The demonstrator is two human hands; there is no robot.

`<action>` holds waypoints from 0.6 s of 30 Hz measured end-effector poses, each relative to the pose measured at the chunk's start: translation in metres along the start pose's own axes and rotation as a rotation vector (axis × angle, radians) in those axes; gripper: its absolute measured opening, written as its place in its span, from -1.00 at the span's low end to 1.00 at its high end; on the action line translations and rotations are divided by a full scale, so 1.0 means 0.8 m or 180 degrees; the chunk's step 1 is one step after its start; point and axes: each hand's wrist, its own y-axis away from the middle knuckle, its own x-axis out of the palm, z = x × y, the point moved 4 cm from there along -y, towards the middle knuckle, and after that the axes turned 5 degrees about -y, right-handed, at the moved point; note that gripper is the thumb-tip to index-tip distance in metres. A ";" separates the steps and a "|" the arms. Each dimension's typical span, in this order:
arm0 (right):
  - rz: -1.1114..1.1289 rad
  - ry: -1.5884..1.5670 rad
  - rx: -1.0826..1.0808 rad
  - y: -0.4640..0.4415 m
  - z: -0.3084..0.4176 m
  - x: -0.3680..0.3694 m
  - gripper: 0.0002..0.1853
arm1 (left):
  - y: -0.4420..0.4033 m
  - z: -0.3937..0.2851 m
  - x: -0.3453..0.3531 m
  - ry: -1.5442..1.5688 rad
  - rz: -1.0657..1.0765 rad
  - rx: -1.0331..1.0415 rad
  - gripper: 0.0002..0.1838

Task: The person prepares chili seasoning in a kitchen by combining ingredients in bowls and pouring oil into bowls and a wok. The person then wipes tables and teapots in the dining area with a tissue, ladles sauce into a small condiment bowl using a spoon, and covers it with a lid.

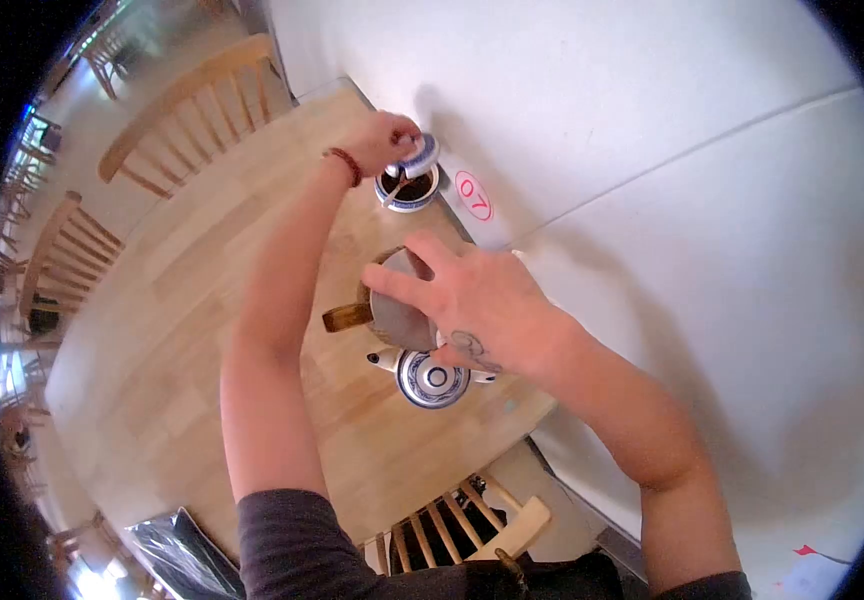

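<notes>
The left hand [384, 142] pinches the lid [419, 157] in closed fingers, holding it tilted over the far part of the jar [409, 204], where a spoon [395, 190] stands in something dark. The right hand [487, 300] reaches over the mug [400, 312], fingers spread and gripping it near the rim. The teapot [436, 378] sits on the table [182, 350] just beside the mug, nearer the person.

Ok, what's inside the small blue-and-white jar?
The jar holds dark contents and a spoon. The lid in the left hand hides the far part.
</notes>
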 end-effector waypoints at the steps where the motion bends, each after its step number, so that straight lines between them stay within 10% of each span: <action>1: -0.0005 -0.0031 0.0008 0.000 0.000 0.001 -0.12 | 0.001 0.007 -0.014 0.0891 -0.0332 -0.0039 -0.81; 9: -0.0384 0.0186 -0.0092 -0.010 0.004 0.003 -0.36 | 0.016 -0.012 -0.024 -0.0036 -0.0106 -0.0264 -0.81; 18: -0.0058 -0.0081 -0.0022 -0.008 -0.005 0.004 -0.13 | 0.020 -0.025 0.027 -0.0782 0.0271 0.0127 -0.55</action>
